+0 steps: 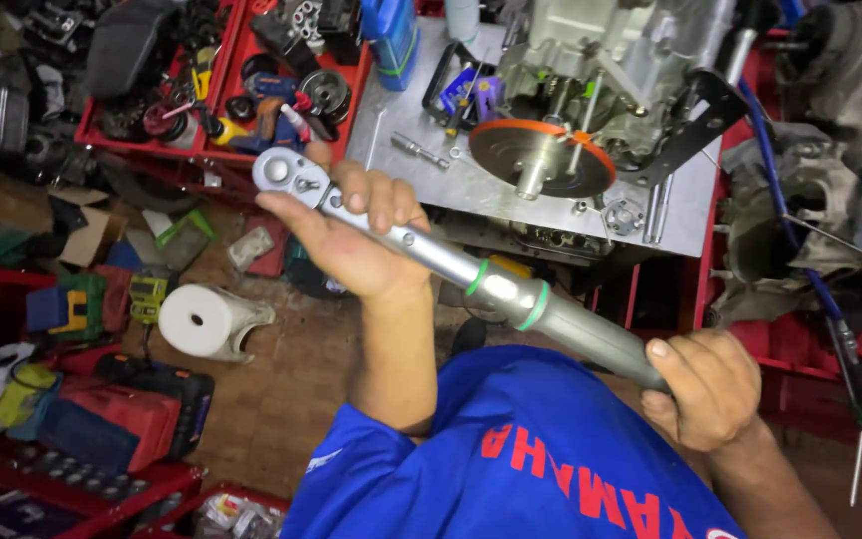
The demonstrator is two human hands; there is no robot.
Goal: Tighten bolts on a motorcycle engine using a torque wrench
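The right hand (712, 387) is closed around the grip of the torque wrench (451, 265), and the left hand (356, 235) clasps its shaft near the ratchet head. At one o'clock, the engine (601, 60) waits untouched on the metal bench (431, 185); tightening looks not yet begun.

Your torque wrench (431, 262) is satin metal, green plastic rings; bench plate (421, 120) dull scratched steel; paper roll (207, 319) matt; floor (281, 389) rough wood.

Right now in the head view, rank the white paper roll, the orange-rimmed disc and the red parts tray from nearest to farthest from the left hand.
From the left hand:
1. White paper roll, lower left on the floor.
2. Orange-rimmed disc, upper right on the metal plate.

The red parts tray, upper left, is too close to both to rank.
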